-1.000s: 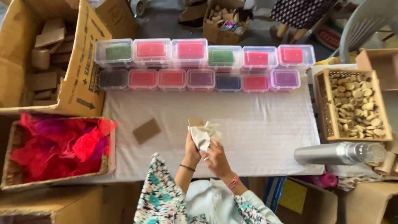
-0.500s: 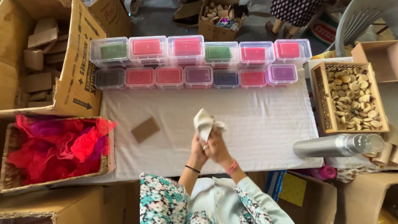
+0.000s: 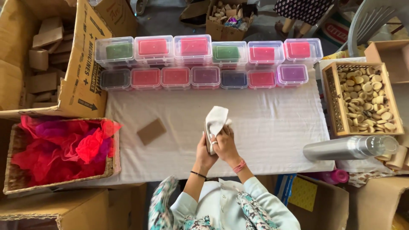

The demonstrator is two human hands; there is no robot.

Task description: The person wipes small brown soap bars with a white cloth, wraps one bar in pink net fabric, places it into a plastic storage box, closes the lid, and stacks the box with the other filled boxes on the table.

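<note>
Head view, looking down on a white-covered table. Both hands meet above its near edge: left hand and right hand closed together around a small white cloth, which sticks up between them (whatever may be wrapped inside is hidden). Brown cardboard square lies flat just left of the hands, apart from them. Two rows of clear lidded boxes with red, green and purple contents run along the far edge. Wooden crate of pale round discs at right; silver metal bottle on its side below it. Wicker basket of red tissue at left, beside an open cardboard carton.
</note>
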